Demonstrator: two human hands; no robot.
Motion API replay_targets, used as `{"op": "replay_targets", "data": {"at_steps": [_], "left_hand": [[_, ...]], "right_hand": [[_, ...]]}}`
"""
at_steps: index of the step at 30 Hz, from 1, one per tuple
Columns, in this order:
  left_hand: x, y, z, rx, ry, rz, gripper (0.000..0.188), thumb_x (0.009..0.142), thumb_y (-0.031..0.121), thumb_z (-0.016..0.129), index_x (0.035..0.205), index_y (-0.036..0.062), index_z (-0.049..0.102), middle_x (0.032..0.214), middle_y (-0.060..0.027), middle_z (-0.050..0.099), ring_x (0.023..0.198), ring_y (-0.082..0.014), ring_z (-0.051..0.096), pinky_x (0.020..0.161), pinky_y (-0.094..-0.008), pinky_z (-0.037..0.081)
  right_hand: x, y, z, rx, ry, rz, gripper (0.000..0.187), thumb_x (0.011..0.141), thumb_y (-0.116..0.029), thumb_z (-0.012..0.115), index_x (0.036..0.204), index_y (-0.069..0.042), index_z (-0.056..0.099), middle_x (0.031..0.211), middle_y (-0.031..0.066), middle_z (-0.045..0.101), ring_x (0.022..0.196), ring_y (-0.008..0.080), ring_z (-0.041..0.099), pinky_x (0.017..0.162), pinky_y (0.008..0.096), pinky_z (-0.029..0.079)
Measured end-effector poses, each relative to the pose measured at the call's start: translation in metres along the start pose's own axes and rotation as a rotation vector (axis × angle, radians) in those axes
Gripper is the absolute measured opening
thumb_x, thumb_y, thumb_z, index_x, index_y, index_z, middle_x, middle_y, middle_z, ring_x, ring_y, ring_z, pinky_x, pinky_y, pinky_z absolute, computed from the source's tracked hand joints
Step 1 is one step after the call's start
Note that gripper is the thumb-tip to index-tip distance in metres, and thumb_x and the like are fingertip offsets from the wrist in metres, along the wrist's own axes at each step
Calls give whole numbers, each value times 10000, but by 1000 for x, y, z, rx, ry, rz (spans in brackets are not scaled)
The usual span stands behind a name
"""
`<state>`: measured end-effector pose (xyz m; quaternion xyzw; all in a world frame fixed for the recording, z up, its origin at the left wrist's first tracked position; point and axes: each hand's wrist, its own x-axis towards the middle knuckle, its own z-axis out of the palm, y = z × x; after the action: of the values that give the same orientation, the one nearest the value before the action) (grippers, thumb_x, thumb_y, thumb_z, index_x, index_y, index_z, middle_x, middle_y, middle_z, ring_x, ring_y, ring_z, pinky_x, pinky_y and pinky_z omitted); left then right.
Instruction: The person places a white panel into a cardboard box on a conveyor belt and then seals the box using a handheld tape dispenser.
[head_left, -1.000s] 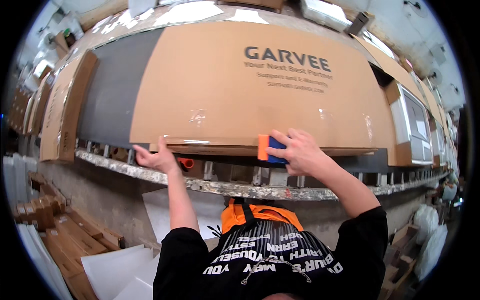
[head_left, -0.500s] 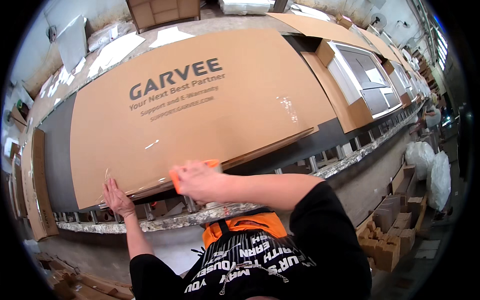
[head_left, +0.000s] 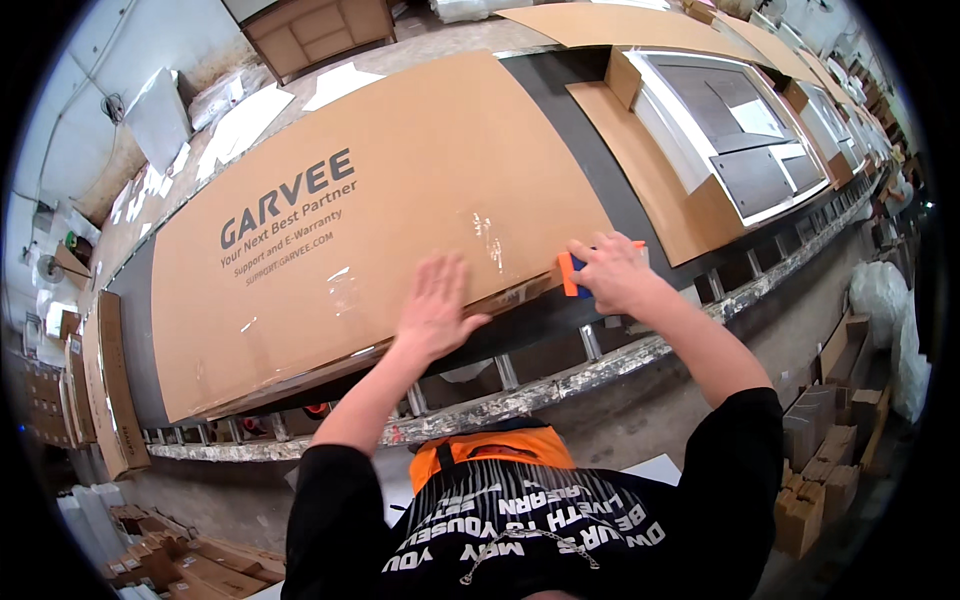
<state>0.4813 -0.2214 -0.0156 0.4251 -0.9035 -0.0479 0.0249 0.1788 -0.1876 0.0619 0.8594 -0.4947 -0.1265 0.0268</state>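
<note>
A large flat brown cardboard box (head_left: 400,150) with dark printing on top lies on a black conveyor belt (head_left: 560,130). My left hand (head_left: 434,308) presses flat on the box near its front edge, fingers stretched out. At the box's near right corner, my right hand (head_left: 612,275) is closed around an orange and blue tape dispenser (head_left: 572,276). Clear tape (head_left: 487,240) shines on the top, and more runs along the front edge. My fingers partly cover the dispenser, so I cannot tell whether its tape touches the box.
Further right on the belt, an open carton holds a white-framed grey cabinet panel (head_left: 735,130). A metal rail (head_left: 560,385) with rollers runs along the front. A narrow carton (head_left: 118,385) stands at the left end. Cardboard pieces (head_left: 820,470) are piled at the lower right.
My right hand has moved right with the tape dispenser to the box's near right corner. My left hand has moved from the near left corner to the middle of the front edge.
</note>
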Motion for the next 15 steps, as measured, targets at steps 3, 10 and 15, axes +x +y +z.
{"op": "replay_targets", "data": {"at_steps": [3, 10, 15], "left_hand": [[53, 47, 11, 19, 42, 30, 862, 916, 558, 485, 1489, -25, 211, 1569, -193, 193, 1465, -384, 116, 1197, -476, 78], [73, 49, 44, 244, 221, 20, 890, 839, 611, 564, 1432, -21, 360, 1500, -241, 327, 1408, -466, 234, 1161, -545, 174], [82, 72, 27, 60, 245, -29, 941, 796, 659, 586, 1437, 6, 369, 1499, -220, 342, 1405, -457, 252, 1154, -559, 177]], "right_hand": [[-1, -20, -9, -62, 94, 5, 145, 665, -183, 736, 797, -124, 749, 1089, 121, 600, 988, 280, 579, 830, 394, 451], [52, -131, 62, -1630, -317, 102, 260, 715, -204, 682, 953, -104, 714, 972, 109, 673, 728, 237, 578, 531, 389, 393], [-26, -26, 100, -517, -991, -4, 466, 688, -315, 775, 1118, -148, 710, 1119, 81, 664, 974, 284, 615, 712, 549, 490]]}}
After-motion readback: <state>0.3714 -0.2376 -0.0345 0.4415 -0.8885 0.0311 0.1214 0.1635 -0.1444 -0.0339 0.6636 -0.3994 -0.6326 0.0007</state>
